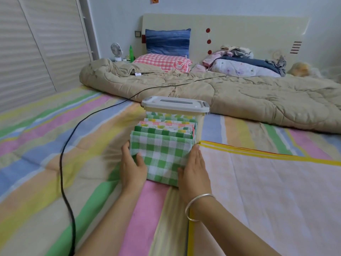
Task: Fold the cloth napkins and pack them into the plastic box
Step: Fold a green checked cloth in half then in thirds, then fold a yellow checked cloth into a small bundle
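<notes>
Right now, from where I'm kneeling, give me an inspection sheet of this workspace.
Surface: striped bedsheet; pink cloth with yellow border at right.
Job's things: green checked napkin fronts a row of folded napkins; plastic box, gray lid behind.
Clutter: beige quilt, pillows, clothes pile, fan.
Grips: left hand holds the napkin's left edge; right hand presses flat on its right side.
Cables: black cable across the sheet, left of the hands.
Surroundings: headboard, louvered doors.

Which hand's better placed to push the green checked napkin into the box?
Probably left. The left hand pinches the green checked napkin, thumb on its front; the right hand only lies flat against its right edge.
</notes>
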Tool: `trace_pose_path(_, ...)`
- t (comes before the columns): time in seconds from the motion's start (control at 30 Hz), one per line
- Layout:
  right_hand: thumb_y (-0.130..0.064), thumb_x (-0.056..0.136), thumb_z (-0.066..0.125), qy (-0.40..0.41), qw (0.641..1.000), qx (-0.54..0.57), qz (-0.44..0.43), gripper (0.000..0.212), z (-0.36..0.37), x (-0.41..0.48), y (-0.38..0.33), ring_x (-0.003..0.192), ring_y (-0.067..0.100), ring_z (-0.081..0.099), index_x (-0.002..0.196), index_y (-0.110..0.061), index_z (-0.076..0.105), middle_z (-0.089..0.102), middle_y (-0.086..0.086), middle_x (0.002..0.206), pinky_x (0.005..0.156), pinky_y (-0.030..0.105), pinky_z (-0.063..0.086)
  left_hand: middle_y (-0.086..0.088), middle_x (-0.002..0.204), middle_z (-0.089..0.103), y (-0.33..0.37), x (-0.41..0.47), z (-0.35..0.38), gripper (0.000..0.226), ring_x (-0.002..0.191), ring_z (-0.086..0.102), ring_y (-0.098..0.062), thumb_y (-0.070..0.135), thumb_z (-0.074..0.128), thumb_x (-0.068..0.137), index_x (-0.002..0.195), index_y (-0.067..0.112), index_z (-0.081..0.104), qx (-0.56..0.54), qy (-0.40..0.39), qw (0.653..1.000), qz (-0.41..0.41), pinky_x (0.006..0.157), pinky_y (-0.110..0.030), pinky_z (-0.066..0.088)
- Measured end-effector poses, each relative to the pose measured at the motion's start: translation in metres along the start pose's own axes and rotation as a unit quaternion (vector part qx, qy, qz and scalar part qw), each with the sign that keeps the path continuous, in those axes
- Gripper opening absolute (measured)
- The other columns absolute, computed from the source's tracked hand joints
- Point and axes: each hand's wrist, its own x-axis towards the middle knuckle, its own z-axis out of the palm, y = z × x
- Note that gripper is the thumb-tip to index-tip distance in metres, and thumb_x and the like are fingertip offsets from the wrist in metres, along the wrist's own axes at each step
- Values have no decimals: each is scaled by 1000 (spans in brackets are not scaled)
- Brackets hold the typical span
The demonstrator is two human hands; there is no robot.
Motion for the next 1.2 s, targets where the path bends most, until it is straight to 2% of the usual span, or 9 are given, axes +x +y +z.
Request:
trace_pose_path(0.3, -7, 97, 43, -14, 999, 43, -27, 77, -6, -10, -1, 150, 19, 4, 152, -5, -12, -4, 7, 163, 120, 25, 8, -3, 136, 58, -4, -4, -12, 49, 118, 57, -25, 14, 47, 102, 149, 23, 35, -21, -53, 998, -7, 89, -33, 45)
trace_pose_path(0.5, -18, 90, 60, -23, 996, 84, -37, 97, -8, -29, -2, 145, 24, 21, 153, -9, -13, 10, 6, 163, 114, 34, 29, 0, 165, 20, 7, -32, -38, 63, 150, 23, -19, 21, 44, 105, 160, 19, 12, 9, -32, 999, 16, 114, -29, 27)
trace_pose_path(0.63, -23, 87, 65, -24, 994, 99, -32, 102, -12, -40, -5, 145, 24, 24, 154, -12, -12, 10, 4, 163, 113, 35, 32, 2, 167, 12, 11, -47, -54, 71, 152, 14, -15, 18, 49, 102, 160, 22, 8, 15, -27, 999, 35, 110, -21, 25)
trace_pose_path(0.73, -25, 88, 65, -36, 994, 96, -39, 102, -20, -52, -7, 146, 23, 22, 154, -11, -12, 8, 4, 163, 113, 33, 30, -3, 167, 8, 11, -55, -64, 78, 153, 11, -18, 13, 57, 98, 159, 21, 10, 37, -3, 998, 56, 121, -33, 20)
trace_pose_path(0.83, -30, 87, 66, -48, 995, 73, -46, 103, -26, -67, -4, 143, 25, 28, 154, -9, -8, 16, 7, 161, 108, 34, 35, -6, 167, 6, 17, -71, -73, 81, 153, 7, -19, 8, 62, 93, 158, 16, 16, 76, 14, 993, 89, 119, -31, 14)
trace_pose_path(0.93, -29, 88, 63, -64, 995, 54, -45, 98, -33, -86, 4, 142, 26, 28, 154, -8, -6, 20, 8, 160, 106, 32, 34, -5, 167, 5, 24, -93, -77, 82, 153, 6, -20, 3, 62, 91, 158, 15, 17, 96, 7, 990, 101, 121, -39, 18)
trace_pose_path(1.07, -34, 94, 59, -91, 994, 3, -60, 88, -54, -118, 21, 145, 20, 21, 155, -11, 0, 18, 4, 161, 112, 27, 23, -8, 166, 10, 39, -132, -73, 79, 152, 11, -25, -1, 62, 88, 156, 10, 23, 99, 15, 986, 137, 119, -41, 21)
trace_pose_path(1.13, -35, 94, 58, -87, 993, -1, -79, 72, -66, -136, 36, 141, 18, 29, 153, -15, 22, 32, 1, 155, 110, 24, 25, -11, 160, 27, 52, -159, -69, 72, 147, 25, -27, -3, 63, 85, 150, 8, 35, 79, 3, 980, 185, 117, -40, 27)
trace_pose_path(1.2, -35, 93, 60, -67, 992, 6, -103, 46, -81, -155, 54, 127, 14, 46, 137, -24, 51, 53, -7, 137, 100, 21, 34, -2, 134, 57, 69, -188, -65, 52, 126, 52, -18, -2, 63, 84, 132, 14, 54, 46, -62, 975, 209, 107, -39, 42)
